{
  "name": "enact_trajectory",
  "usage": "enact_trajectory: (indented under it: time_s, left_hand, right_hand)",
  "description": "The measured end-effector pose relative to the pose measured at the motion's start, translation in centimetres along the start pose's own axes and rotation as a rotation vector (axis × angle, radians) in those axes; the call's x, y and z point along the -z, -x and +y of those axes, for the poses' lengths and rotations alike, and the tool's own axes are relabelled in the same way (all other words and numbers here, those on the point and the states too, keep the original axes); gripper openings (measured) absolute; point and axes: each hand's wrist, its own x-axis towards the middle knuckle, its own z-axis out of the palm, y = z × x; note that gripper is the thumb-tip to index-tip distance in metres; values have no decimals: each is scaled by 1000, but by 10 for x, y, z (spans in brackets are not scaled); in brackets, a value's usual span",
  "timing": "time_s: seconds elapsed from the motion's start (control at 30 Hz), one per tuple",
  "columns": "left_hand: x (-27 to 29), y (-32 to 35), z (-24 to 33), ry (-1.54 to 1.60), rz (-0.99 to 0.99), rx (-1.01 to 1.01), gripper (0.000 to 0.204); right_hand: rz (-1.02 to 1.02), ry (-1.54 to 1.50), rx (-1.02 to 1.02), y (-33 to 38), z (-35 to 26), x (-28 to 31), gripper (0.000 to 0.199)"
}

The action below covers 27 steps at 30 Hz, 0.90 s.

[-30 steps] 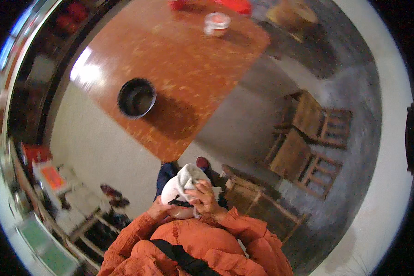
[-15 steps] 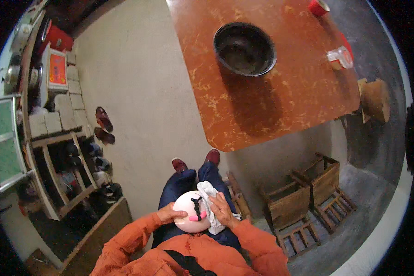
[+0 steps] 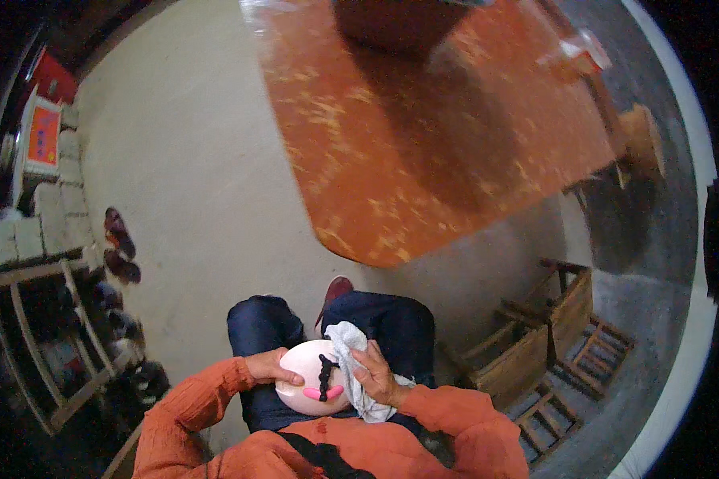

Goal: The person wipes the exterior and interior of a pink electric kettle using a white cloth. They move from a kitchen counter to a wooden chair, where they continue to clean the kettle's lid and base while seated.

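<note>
Knees (image 3: 260, 315) now bent more, so pale-pink round thing (image 3: 299, 399) w/ black cord (image 3: 325, 378) prob. rests on lap (image 3: 256, 409), L hand (image 3: 268, 368) fingers gripping its side, R hand (image 3: 382, 378) fingers holding grey-white cloth (image 3: 346, 338) agst it.

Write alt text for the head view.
A person's left-hand grip holds a round pale-pink object above dark-trousered legs, while the right-hand grip holds a white cloth against it. Ahead is a marbled orange-brown table; wooden chairs are at right.
</note>
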Motion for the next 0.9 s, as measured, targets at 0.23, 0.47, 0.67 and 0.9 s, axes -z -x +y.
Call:
enact_trajectory:
  time_s: [0.23, 0.47, 0.67, 0.9]
  left_hand:
    - [12, -22, -1, -253, -59, -16, 51]
    - [27, -31, -16, -258, -118, -162, 88]
    - [-20, -33, -20, -313, -92, -213, 88]
    - [-46, -52, -14, -482, -9, -156, 85]
  right_hand:
    - [439, 94, 60, 26, 22, -48, 28]
    - [841, 259, 252, 21, -26, -45, 21]
    - [1321, 88, 394, 91, -80, 2, 22]
    - [578, 123, 144, 94, -4, -44, 31]
